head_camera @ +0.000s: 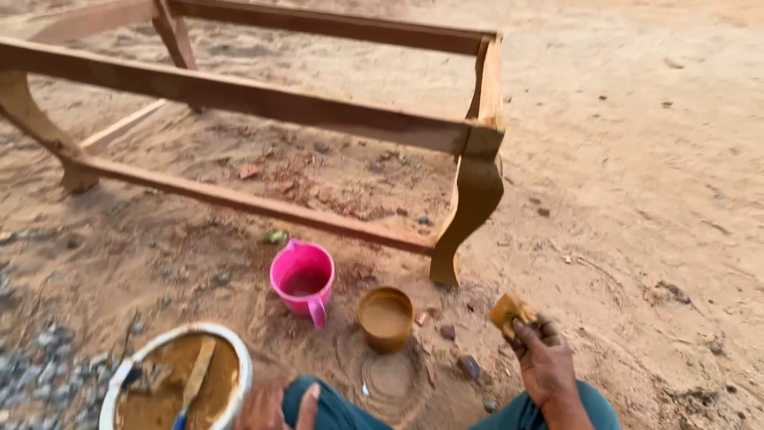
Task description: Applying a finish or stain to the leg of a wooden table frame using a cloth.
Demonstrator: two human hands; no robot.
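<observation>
My right hand (543, 360) is raised at the lower right, fingers closed on a small brown-stained pad (509, 310), a sponge or cloth. My left hand (274, 408) lies at the bottom edge on my teal trouser knee (342, 414), fingers loosely apart, holding nothing, beside a white bowl (239, 358) of brown paste with a stick (195, 382) in it. Before me on the sand stand a pink plastic mug (302, 283) and a small tan cup (386, 318) of brown liquid.
A bare wooden furniture frame (239, 95) with curved legs stands on the sandy ground, its near leg (469, 207) just behind the cup. Gravel (40, 374) lies at the lower left. Stones and wood scraps (469, 366) are scattered near my knees.
</observation>
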